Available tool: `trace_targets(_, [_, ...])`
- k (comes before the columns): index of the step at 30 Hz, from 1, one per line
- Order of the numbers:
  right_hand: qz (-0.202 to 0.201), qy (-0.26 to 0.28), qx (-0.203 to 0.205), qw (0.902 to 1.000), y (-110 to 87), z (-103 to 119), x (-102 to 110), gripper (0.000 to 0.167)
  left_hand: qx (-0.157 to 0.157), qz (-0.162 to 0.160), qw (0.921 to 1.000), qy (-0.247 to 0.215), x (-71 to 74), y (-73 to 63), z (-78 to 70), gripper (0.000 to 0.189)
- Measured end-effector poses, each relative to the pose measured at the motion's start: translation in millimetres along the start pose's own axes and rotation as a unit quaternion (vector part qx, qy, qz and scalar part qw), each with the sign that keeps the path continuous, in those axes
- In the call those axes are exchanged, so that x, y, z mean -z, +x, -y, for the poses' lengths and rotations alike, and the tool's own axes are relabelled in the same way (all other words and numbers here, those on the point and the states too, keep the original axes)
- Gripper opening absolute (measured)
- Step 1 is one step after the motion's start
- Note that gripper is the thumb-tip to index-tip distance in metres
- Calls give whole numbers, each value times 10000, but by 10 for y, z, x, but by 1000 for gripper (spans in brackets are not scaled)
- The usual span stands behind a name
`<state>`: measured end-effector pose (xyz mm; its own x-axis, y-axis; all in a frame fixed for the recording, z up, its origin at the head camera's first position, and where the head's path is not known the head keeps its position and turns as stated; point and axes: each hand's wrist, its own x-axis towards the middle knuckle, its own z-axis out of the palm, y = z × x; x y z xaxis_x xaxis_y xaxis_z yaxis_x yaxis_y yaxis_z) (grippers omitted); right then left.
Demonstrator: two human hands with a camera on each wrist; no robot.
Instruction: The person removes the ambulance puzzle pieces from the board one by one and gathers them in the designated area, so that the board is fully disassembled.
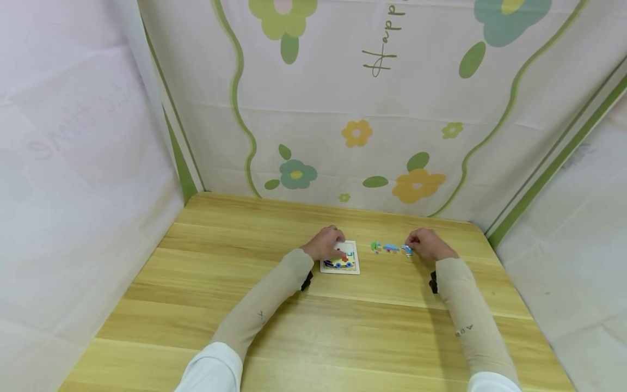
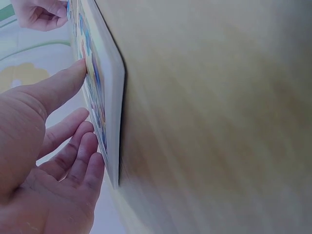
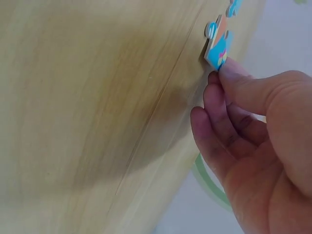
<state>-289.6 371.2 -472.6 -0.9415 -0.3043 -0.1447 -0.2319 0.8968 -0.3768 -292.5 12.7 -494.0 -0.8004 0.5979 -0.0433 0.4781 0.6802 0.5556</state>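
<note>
Jutting from the pinched right grip (image 3: 263, 153) is a puzzle piece (image 3: 218, 48).

Tabletop (image 1: 313, 321): wood-grained, seams visible. Puzzle board (image 1: 356, 267) rests at one o'clock of centre. At the board's three o'clock lie a green puzzle piece (image 1: 374, 246) and a blue puzzle piece (image 1: 391, 248), apart.

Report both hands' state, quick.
Left hand: open, touching the jigsaw puzzle board.
Right hand: closed, fingers pinching a blue-and-orange jigsaw piece.
</note>
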Motion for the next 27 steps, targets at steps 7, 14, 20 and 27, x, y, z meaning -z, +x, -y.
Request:
trace_targets(7, [167, 8, -261, 9995, -15, 38, 15, 17, 39, -6, 10000, -31, -13, 6, 8, 46])
trace_targets(14, [137, -42, -170, 9998, -23, 66, 30, 20, 71, 24, 10000, 40, -12, 27, -3, 46])
trace_targets(20, [102, -126, 44, 9999, 28, 225, 51, 20, -56, 104, 9995, 280, -2, 63, -5, 47])
trace_targets(27, [169, -113, 693, 9974, 188, 677, -81, 20, -164, 304, 9984, 446, 69, 19, -14, 53])
